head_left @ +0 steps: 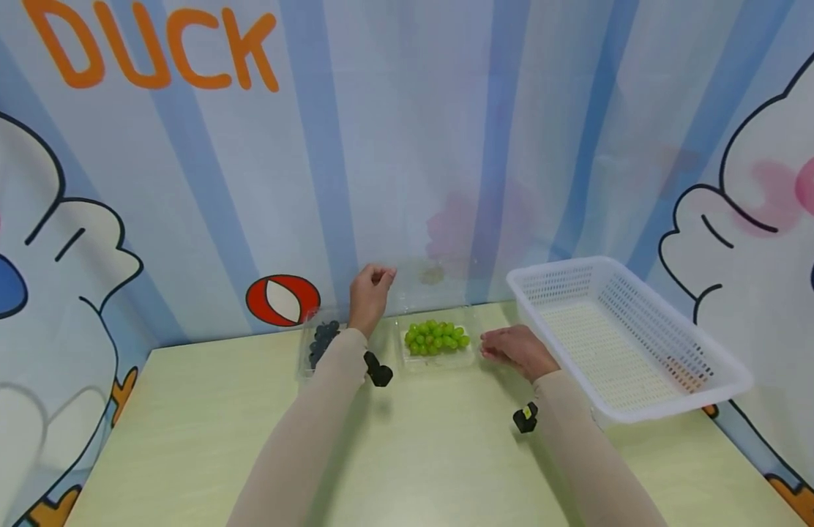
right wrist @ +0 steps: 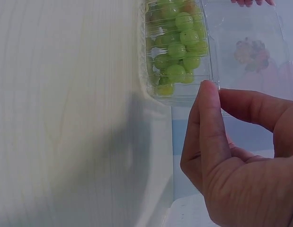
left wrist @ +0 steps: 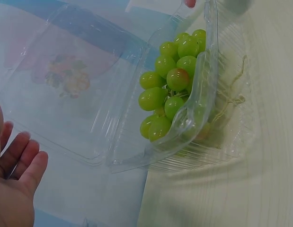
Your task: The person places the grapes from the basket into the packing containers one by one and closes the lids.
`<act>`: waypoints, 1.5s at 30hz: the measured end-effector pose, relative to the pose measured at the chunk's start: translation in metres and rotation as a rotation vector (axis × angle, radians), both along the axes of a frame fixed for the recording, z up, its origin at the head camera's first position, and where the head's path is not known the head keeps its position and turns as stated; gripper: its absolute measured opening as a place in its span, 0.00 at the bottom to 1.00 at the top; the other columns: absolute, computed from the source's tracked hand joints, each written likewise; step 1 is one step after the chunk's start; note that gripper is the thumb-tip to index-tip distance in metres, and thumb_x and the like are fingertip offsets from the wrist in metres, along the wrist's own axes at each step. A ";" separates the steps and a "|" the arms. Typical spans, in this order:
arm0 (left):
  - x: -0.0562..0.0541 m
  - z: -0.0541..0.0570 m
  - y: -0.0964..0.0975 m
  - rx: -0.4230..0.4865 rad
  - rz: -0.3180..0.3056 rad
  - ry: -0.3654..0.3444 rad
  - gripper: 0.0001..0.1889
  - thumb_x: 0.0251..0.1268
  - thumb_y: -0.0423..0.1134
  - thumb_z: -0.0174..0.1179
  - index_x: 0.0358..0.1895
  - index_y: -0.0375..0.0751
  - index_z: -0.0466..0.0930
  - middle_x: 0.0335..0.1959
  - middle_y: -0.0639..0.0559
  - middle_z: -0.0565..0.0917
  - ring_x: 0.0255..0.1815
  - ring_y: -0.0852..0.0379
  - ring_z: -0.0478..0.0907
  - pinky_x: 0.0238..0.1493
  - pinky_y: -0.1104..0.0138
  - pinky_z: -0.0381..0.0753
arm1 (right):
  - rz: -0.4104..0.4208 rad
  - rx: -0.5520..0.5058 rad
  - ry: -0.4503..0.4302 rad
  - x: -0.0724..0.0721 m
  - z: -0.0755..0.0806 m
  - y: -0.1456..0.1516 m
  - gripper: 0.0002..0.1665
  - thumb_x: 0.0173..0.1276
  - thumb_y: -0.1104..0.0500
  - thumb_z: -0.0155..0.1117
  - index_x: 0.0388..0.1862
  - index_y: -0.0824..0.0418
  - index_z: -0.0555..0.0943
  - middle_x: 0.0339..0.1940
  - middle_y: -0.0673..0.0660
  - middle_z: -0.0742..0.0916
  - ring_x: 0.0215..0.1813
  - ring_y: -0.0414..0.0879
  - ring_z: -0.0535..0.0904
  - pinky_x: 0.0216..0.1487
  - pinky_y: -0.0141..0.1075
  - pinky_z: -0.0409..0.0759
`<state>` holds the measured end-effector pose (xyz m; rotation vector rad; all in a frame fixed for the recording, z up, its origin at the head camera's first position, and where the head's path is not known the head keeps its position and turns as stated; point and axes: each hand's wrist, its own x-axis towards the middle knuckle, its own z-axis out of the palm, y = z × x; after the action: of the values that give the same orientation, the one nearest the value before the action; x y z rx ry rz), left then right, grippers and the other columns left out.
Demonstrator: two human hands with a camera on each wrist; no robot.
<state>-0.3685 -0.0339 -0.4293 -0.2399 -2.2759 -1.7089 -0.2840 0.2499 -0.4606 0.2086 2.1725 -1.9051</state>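
Note:
A bunch of green grapes [head_left: 436,338] lies in a clear plastic clamshell box [left wrist: 210,99], its lid [left wrist: 84,38] raised against the curtain behind. A faint grape picture [left wrist: 68,75] shows on that lid. My right hand [head_left: 519,350] is at the box's right end, thumb and forefinger tips pinching the rim in the right wrist view. To the left of the raised lid is my left hand [head_left: 370,298], fingers loosely bent and apart from the plastic in the left wrist view. Dark grapes [head_left: 324,338] sit in another clear box [head_left: 306,360], partly hidden by the left forearm.
A white perforated plastic basket [head_left: 684,406] stands at the right of the light wooden table [head_left: 433,454]. Close behind the boxes hangs a striped blue curtain [head_left: 407,146] with cartoon ducks, along the table's back edge.

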 end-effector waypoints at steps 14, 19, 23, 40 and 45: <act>0.005 0.000 -0.004 0.008 -0.021 -0.025 0.17 0.74 0.55 0.59 0.44 0.44 0.80 0.44 0.48 0.82 0.45 0.50 0.78 0.48 0.55 0.78 | -0.003 -0.002 0.021 -0.001 -0.001 0.001 0.26 0.76 0.66 0.58 0.68 0.78 0.72 0.66 0.75 0.78 0.41 0.42 0.88 0.51 0.36 0.86; 0.006 -0.002 -0.006 -0.006 -0.035 -0.028 0.18 0.73 0.57 0.59 0.45 0.45 0.80 0.44 0.48 0.82 0.45 0.51 0.77 0.49 0.56 0.77 | -0.004 -0.009 0.021 -0.001 -0.002 0.001 0.26 0.76 0.66 0.58 0.68 0.78 0.72 0.65 0.76 0.78 0.42 0.43 0.88 0.51 0.37 0.86; 0.008 -0.002 -0.009 -0.014 -0.059 -0.037 0.20 0.72 0.60 0.59 0.45 0.46 0.79 0.44 0.49 0.81 0.44 0.51 0.76 0.47 0.56 0.76 | -0.004 -0.008 0.011 -0.002 -0.002 0.000 0.26 0.76 0.66 0.58 0.68 0.78 0.72 0.65 0.76 0.78 0.41 0.42 0.88 0.51 0.36 0.86; 0.016 -0.010 -0.020 -0.102 -0.152 -0.083 0.23 0.68 0.65 0.60 0.42 0.48 0.79 0.46 0.52 0.81 0.50 0.51 0.78 0.54 0.53 0.79 | -0.002 -0.042 0.011 0.003 -0.004 0.001 0.27 0.76 0.65 0.58 0.70 0.78 0.70 0.67 0.76 0.76 0.42 0.41 0.88 0.51 0.35 0.86; 0.019 -0.008 -0.022 -0.126 -0.182 -0.071 0.21 0.69 0.63 0.60 0.42 0.48 0.80 0.45 0.52 0.82 0.49 0.49 0.78 0.52 0.54 0.79 | 0.000 -0.069 0.023 0.004 -0.003 0.001 0.27 0.77 0.66 0.57 0.70 0.78 0.70 0.69 0.76 0.75 0.43 0.41 0.88 0.48 0.33 0.86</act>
<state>-0.3496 -0.0564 -0.4377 -0.4314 -2.4856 -1.6838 -0.2799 0.2506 -0.4632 0.1754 2.1173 -1.9883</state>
